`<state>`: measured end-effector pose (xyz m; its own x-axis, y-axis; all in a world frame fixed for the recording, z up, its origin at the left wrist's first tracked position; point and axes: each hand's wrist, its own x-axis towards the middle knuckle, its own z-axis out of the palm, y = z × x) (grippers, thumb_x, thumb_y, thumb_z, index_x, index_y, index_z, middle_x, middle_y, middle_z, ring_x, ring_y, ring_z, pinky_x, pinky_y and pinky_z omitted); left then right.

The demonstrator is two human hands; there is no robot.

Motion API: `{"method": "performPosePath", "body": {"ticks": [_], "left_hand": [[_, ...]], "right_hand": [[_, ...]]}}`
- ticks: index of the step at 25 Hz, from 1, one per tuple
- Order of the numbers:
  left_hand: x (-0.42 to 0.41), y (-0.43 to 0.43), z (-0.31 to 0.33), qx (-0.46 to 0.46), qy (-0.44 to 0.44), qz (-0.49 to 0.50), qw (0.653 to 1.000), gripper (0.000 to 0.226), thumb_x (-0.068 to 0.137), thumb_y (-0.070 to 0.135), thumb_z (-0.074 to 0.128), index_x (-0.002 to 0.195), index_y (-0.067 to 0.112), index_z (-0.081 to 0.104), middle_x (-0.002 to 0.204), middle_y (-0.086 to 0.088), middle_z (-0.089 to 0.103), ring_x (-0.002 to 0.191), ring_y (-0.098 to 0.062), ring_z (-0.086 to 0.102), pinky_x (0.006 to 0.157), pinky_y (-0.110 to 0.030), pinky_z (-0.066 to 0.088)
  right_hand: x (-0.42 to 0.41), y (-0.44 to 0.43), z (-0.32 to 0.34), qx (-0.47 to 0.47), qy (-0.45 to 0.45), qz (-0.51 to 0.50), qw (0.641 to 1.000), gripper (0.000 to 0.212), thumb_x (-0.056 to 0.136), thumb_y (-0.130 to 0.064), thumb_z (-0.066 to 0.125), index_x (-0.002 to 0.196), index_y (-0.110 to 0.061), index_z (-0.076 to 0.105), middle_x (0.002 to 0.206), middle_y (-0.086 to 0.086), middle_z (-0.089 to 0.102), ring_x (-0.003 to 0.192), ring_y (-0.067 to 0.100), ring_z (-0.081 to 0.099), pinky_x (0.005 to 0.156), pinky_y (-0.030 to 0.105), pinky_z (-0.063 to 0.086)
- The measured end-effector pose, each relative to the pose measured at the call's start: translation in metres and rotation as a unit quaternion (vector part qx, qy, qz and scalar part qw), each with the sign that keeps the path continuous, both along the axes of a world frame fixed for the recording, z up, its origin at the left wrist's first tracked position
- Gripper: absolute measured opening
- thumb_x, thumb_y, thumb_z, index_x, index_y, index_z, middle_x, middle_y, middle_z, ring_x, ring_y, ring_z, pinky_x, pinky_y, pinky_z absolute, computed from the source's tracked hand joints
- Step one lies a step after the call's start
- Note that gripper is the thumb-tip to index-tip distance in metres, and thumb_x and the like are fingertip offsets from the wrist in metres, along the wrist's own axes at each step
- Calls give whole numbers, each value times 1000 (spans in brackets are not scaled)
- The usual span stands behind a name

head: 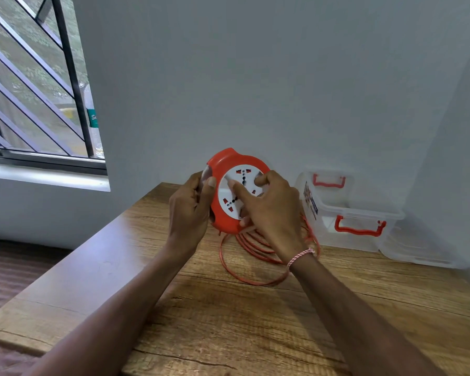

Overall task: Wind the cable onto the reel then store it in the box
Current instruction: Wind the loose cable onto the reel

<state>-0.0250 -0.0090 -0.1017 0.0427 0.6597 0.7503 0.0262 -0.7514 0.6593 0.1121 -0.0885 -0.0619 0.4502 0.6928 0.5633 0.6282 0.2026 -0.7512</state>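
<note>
I hold an orange cable reel with a white socket face upright above the wooden table. My left hand grips its left rim, thumb on the front edge. My right hand lies over the white face, fingers pressed on it and curled around its right side. Loose loops of orange cable hang from the reel's underside and lie on the table below my right wrist. A clear plastic box with red handles stands open to the right, against the wall.
The box's clear lid lies to the right of the box in the corner. Walls close the table at the back and right. The table's left edge drops to the floor. A barred window is at the upper left.
</note>
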Motion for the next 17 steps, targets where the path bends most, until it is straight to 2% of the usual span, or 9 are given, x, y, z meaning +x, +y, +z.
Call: {"method": "performPosePath", "body": {"ticks": [1,4,6,7,9,10,12,14,17], "left_hand": [[0,1,1,-27,-9,-11,1000,21,107,49,48,106,37,65,84,-6,75,74,-19,76,59,-39,65],[-3,5,2,-122,-38,-69,989,35,107,48,49,113,19,67,90,-1,77,77,-19,78,57,-36,64],[-6,8,1,-139,-32,-79,987,41,106,48,50,115,11,65,90,-4,77,77,-19,78,59,-38,65],[-6,8,1,-134,-24,-76,988,42,105,49,51,115,11,65,91,-6,77,78,-20,78,61,-39,66],[-5,5,1,-115,-7,-68,991,44,101,52,51,115,13,65,93,-8,77,82,-19,79,66,-37,67],[-5,4,2,-107,-2,-67,992,44,100,52,51,116,13,65,94,-6,77,83,-17,79,67,-35,67],[-5,1,3,-100,0,-75,992,45,99,51,51,120,13,64,98,-2,78,86,-15,79,67,-30,66],[-5,0,3,-91,11,-80,993,46,100,49,52,122,11,63,99,-2,78,87,-15,80,67,-29,65],[-5,-2,3,-70,33,-71,994,40,102,43,51,118,8,63,93,-7,77,78,-15,79,63,-34,66]], "right_hand": [[2,-2,2,11,-8,4,1000,53,91,-57,74,125,-17,63,76,-6,75,57,6,75,55,18,58],[17,-7,4,82,-231,-42,969,45,97,-44,73,135,-26,60,84,-6,78,72,13,75,71,30,61],[27,-6,6,93,-396,-62,912,47,97,-37,72,141,-28,57,112,2,74,83,21,75,64,34,62],[31,-5,5,68,-468,-76,878,55,95,-33,75,145,-30,54,126,8,68,91,26,75,60,37,62],[37,-4,2,22,-569,-110,815,83,87,-29,85,157,-35,41,139,18,60,105,35,73,58,42,62],[38,-5,2,13,-595,-112,795,91,86,-28,86,160,-37,34,140,22,59,106,38,73,58,44,62],[39,-6,3,17,-614,-94,783,91,86,-30,86,161,-38,35,137,25,61,102,41,74,60,46,62],[38,-6,6,15,-604,-85,792,82,86,-38,86,157,-36,45,128,22,68,96,40,76,65,46,64],[31,-6,6,51,-548,-109,828,67,83,-55,83,140,-25,66,99,14,81,74,33,78,62,39,62]]}}
